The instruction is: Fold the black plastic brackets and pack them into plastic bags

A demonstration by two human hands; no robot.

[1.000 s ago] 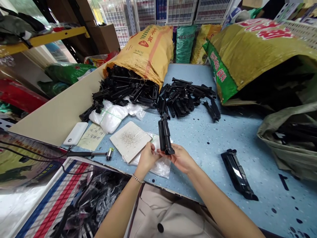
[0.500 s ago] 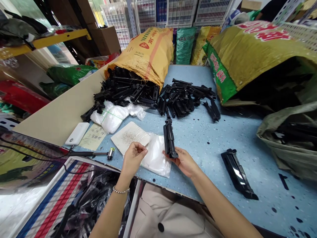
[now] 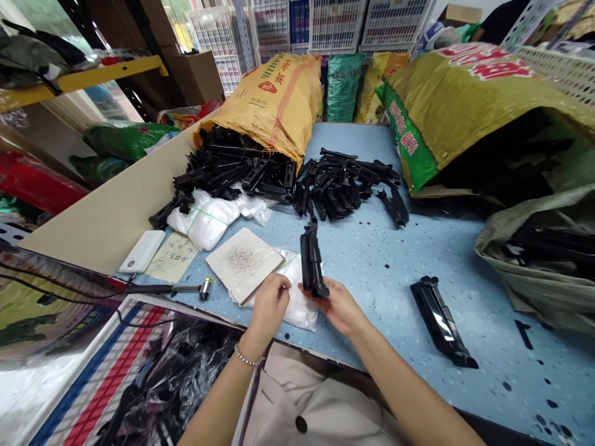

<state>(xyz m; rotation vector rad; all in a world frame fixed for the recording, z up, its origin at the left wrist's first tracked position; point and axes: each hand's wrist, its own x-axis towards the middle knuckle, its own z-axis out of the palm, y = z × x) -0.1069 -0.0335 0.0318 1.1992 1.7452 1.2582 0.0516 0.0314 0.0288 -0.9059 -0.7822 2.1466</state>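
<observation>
My right hand grips the near end of a long black plastic part that points away from me over the blue table. My left hand is just left of that end, fingers pinched together on something too small to make out. Under both hands lies a clear plastic bag. A square tile scattered with tiny metal bits sits just left of it.
Heaps of black parts spill from a yellow sack at the back. Another black part lies at right. Large sacks crowd the right side. A small hammer, power bank and note lie at left.
My left hand drew back from the part toward the tile, then returned with fingers pinched beside the part's near end. My right hand kept hold of the part.
</observation>
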